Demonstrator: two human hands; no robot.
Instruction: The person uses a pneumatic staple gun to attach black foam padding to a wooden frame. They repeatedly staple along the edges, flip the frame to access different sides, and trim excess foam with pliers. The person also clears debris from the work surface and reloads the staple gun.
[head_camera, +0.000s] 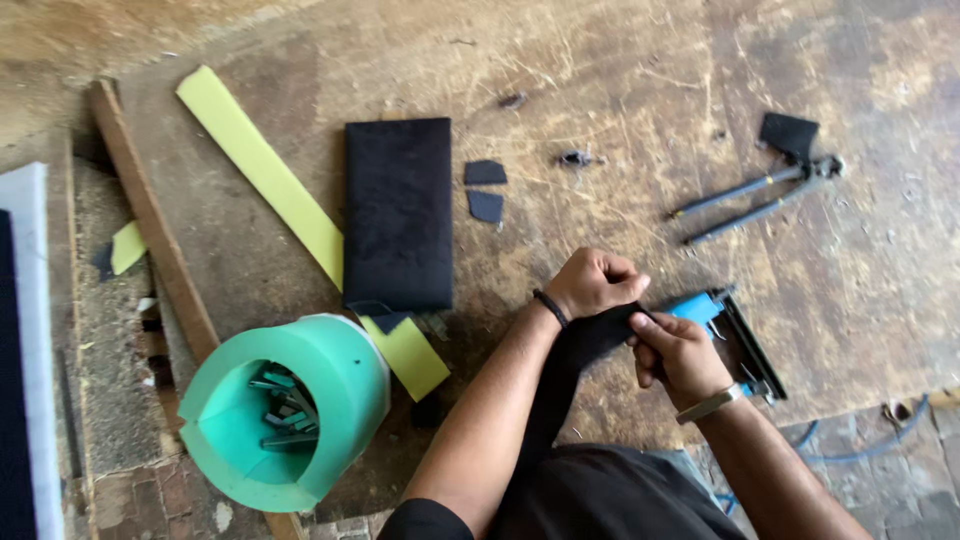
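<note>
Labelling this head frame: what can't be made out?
- Blue staple gun: partly hidden by right hand, head view.
- Black fabric strip: lower end lost against dark clothing.
- Green foam tub: metal pieces inside too small to identify.
- White and black panel: cut off by left edge.

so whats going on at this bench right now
A person is gripping a strip of black fabric with both hands over a worn wooden workbench. The left hand is fisted on it, and the right hand pinches it just beside a blue stapler-like tool. Pliers, a black padded panel, yellow foam strips and a green tub of metal pieces lie nearby.
</note>
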